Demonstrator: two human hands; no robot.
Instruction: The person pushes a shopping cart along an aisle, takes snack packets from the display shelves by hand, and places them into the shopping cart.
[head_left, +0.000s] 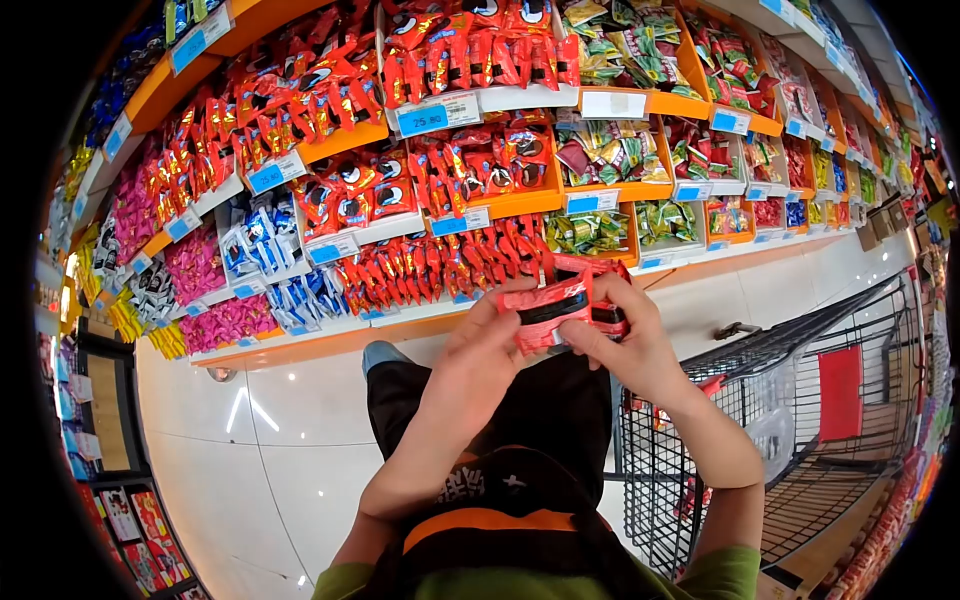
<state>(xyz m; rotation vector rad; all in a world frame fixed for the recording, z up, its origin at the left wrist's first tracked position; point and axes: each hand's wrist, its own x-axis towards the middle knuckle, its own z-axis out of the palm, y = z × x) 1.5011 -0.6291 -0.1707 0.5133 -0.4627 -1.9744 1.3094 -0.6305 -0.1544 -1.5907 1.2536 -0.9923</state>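
Just in front of my body I hold a red candy packet (542, 300) with a dark band across it. My left hand (478, 335) grips its left edge, thumb on the front. On the other side my right hand (637, 340) presses its thumb near the packet's lower right corner. A second red packet (609, 317) shows behind the first, under my right hand's fingers. The small print on both is too blurred to read. Beyond my hands, upright red packets (440, 265) fill the lowest shelf row.
Tiered shelves carry red packets (480, 55), green candies (668, 222), blue-and-white packets (262, 235) and pink packets (228, 322). Price labels (422, 118) line the orange and white edges. A black wire shopping cart (790, 440) stands close on my right. Below is pale tiled floor (215, 430).
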